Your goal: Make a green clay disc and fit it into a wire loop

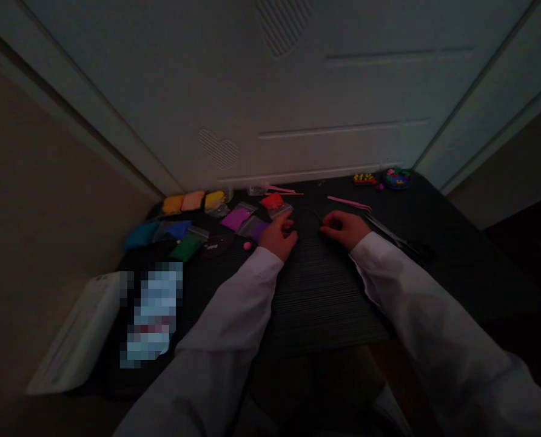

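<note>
My left hand [279, 237] is over the middle of the dark table, its fingers loosely curled and the thumb apart from them; I see nothing in it. Just to its right, my right hand [344, 229] has thumb and forefinger pinched together at the tabletop. Whatever that pinch may hold is too small and dark to make out. Close to my left hand lie a purple clay packet [255, 229], a red clay packet [273, 201] and a small pink ball [247, 246]. Scissors [391, 234] rest beside my right hand, near a pink strip-like tool [349, 203].
Magenta [238, 216], green [187, 246], blue [176, 229] and yellow [215, 199] packets lie at the left. Thin pink sticks [283, 192] lie at the back. Small colourful clay pieces [396, 178] stand at the back right. A white panelled door [325, 91] rises behind the table.
</note>
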Demonstrator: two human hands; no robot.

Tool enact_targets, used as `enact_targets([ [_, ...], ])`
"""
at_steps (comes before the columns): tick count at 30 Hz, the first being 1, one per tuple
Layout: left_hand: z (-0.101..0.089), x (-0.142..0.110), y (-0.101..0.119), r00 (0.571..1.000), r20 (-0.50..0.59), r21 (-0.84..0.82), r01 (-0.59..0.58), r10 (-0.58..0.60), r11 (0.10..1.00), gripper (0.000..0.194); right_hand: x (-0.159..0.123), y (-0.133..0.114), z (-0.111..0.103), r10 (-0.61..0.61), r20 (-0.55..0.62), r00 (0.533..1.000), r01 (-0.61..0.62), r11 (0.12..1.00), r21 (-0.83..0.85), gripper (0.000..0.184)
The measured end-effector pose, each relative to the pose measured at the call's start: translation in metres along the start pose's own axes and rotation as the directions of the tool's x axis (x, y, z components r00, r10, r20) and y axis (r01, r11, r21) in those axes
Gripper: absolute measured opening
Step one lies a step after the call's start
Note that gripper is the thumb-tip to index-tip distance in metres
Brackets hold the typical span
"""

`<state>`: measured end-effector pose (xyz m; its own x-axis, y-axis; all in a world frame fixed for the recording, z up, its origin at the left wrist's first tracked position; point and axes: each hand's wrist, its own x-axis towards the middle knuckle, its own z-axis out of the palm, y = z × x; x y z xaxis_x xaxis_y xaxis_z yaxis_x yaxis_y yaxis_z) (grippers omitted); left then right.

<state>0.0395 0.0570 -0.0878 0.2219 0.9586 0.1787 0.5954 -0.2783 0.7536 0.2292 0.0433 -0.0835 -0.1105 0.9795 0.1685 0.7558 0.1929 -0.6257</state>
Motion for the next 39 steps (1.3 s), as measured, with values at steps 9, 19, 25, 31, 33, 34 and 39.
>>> enact_targets([
  [9,0.003,-0.001,-0.001,1.0,0.028,0.026,-0.012,0.012,1.0,0.048,0.0,0.002,0.001,0.017,0.006,1.0,-0.017,1.0,0.001,0.018],
  [19,0.002,0.001,-0.004,0.996,-0.017,0.031,-0.086,0.087,0.996,0.035,0.0,0.005,0.003,0.001,0.003,1.0,-0.001,1.0,-0.021,0.019],
  [25,-0.001,0.0,0.0,0.996,0.019,0.204,-0.092,0.09,0.975,0.026,-0.001,0.005,0.003,0.002,0.022,1.0,-0.001,0.997,-0.076,0.021],
  [31,-0.001,0.0,-0.001,0.997,0.038,0.185,-0.076,0.07,0.98,0.033,0.0,0.01,0.001,-0.063,0.067,0.996,0.071,0.989,-0.13,0.019],
  [33,-0.001,0.0,-0.002,0.996,0.045,0.191,-0.078,0.071,0.978,0.036,0.0,0.011,0.001,-0.087,0.067,0.994,0.095,0.985,-0.142,0.019],
  [34,0.0,0.0,-0.002,0.996,0.051,0.199,-0.079,0.07,0.977,0.036,0.0,0.011,0.002,-0.098,0.066,0.993,0.107,0.983,-0.148,0.019],
  [39,0.0,0.001,-0.006,0.994,0.075,0.212,-0.089,0.075,0.973,0.036,0.0,0.009,0.002,-0.145,0.076,0.986,0.157,0.969,-0.19,0.018],
])
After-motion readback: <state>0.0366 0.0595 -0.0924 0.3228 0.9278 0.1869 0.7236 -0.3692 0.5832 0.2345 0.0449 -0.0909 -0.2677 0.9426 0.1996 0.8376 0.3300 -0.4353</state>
